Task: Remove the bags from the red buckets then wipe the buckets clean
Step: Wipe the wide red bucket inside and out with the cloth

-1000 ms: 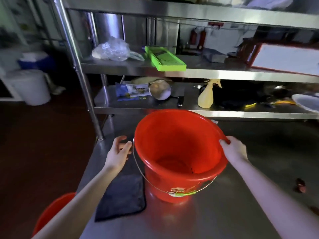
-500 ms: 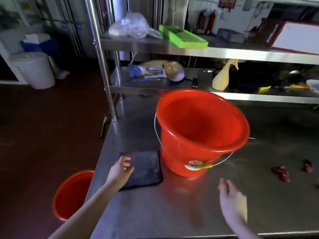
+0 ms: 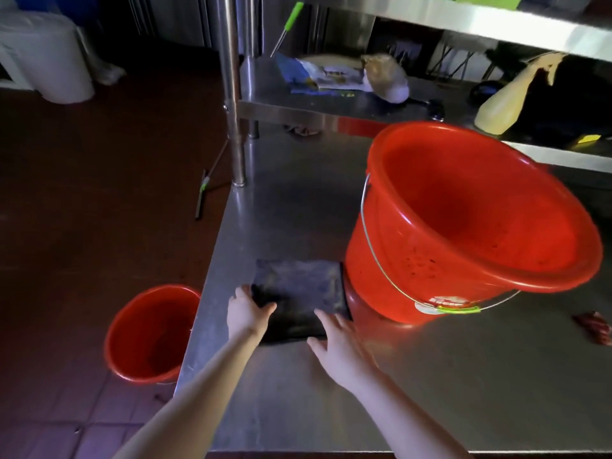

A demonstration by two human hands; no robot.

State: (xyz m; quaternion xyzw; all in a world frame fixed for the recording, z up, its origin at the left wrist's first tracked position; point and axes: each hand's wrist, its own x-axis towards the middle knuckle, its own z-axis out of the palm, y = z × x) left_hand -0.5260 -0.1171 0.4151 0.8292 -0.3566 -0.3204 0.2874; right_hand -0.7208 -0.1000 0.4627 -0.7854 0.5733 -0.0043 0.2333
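Two red plastic buckets: one on the table, one on the floor beside it.
Large red plastic bucket (image 3: 463,226): stands on the stainless steel table (image 3: 298,210), right of centre, with its wide mouth open to view.
Contents, large bucket: the red inner wall and floor show, with dark specks scattered over the near inner wall.
Wire handle (image 3: 458,309): hangs down the bucket's front, its green grip lying across a white label near the base.
Second red plastic bucket (image 3: 149,332): upright on the brown floor (image 3: 82,193), just beside the table's left edge.
Contents, second bucket: the interior is in shadow, so I cannot tell what it holds.
Dark folded cloth (image 3: 301,293): flat on the table, just left of the large bucket's base.
Left hand (image 3: 246,314): grips the cloth's near-left corner, thumb on top, fingers curled over the left edge.
Right hand (image 3: 337,339): fingers straight and spread, fingertips resting on the cloth's near-right edge, gripping nothing.
Lower steel shelf (image 3: 331,104): behind the table. It carries a blue-and-white packet (image 3: 314,77), a pale rounded object (image 3: 387,77) and a cream spray bottle (image 3: 500,107).
Red scrap (image 3: 592,326): on the table at far right, well apart from the cloth.
White bin (image 3: 49,61): on the floor, far left.
Green-handled squeegee (image 3: 212,173): leans by the shelf post, blade on the floor.
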